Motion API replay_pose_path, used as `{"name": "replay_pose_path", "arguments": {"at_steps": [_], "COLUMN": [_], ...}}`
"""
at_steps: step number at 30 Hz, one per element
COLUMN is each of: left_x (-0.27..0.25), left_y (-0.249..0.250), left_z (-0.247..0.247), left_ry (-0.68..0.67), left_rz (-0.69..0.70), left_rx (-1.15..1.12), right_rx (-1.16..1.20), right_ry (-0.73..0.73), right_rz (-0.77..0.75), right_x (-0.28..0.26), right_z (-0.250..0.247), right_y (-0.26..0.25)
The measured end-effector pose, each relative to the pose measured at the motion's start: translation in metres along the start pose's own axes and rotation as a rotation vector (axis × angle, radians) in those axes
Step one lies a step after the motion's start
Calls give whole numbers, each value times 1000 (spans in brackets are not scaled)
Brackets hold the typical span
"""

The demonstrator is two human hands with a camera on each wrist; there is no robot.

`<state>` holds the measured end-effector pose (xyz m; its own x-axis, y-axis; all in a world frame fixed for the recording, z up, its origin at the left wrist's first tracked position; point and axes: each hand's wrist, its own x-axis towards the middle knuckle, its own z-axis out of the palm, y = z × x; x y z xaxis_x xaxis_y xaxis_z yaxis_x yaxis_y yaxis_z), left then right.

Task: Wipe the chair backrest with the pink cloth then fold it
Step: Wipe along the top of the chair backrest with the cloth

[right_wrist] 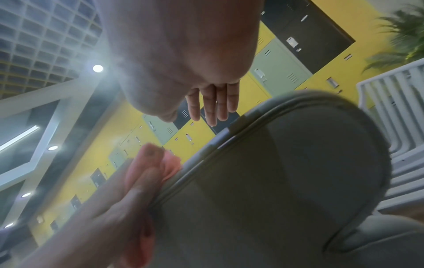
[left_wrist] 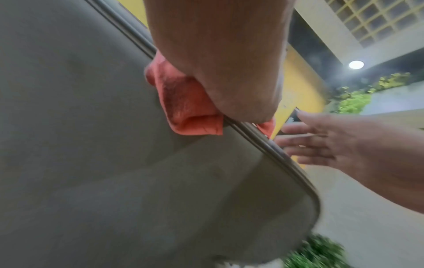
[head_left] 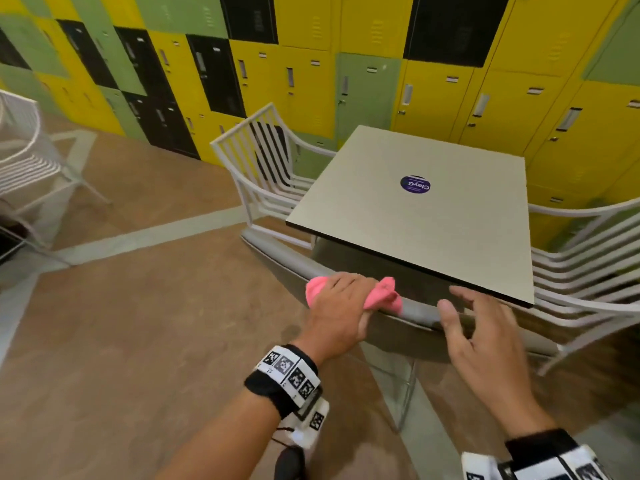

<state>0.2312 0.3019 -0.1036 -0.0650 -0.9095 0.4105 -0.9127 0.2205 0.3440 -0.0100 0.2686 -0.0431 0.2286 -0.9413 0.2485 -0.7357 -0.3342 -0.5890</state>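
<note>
The grey chair backrest (head_left: 273, 251) stands just in front of me, its top edge running from upper left to lower right. My left hand (head_left: 341, 299) grips the bunched pink cloth (head_left: 386, 294) over that top edge; the cloth (left_wrist: 190, 107) hangs a little down the backrest's (left_wrist: 91, 145) near face. My right hand (head_left: 478, 327) hovers open beside the top edge to the right of the cloth, fingers spread and holding nothing. In the right wrist view its fingers (right_wrist: 213, 103) point straight above the backrest's (right_wrist: 286, 172) rim, with the cloth (right_wrist: 172, 166) at lower left.
A square beige table (head_left: 415, 216) with a round purple sticker (head_left: 415, 184) stands right behind the chair. White slatted chairs stand at its left (head_left: 266, 168) and right (head_left: 585, 271), another at far left (head_left: 31, 161). Yellow, green and black lockers (head_left: 311, 64) line the wall.
</note>
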Motion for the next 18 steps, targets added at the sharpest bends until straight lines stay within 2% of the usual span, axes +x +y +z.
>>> {"name": "replay_pose_path", "arguments": {"at_steps": [7,10,12,13,15,18], "left_x": [-3,1,-2,-1,1,3], "left_y": [-177,-231,-258,-270,-274,-239], "left_z": [-76,-107,-125,-128,-130,-113], "left_ry": [87,115,180,215,237,128], "left_rz": [-206,-493,-716,-786,-819,-673], "left_rx": [-4,-42,-175,-231,-301,-358], "right_rx": [-268,-306,-327,-337,-340,-312], "right_ry": [-163,-196,-220,-229,-250,-285], "right_rz": [-64,-66,-75,-77,-70,-76], "right_x": [23,28,31,33,37,42], "right_z": [86,104,114,119,127,133], "right_y": [-78,-102,-114,-119,-128,-143]}}
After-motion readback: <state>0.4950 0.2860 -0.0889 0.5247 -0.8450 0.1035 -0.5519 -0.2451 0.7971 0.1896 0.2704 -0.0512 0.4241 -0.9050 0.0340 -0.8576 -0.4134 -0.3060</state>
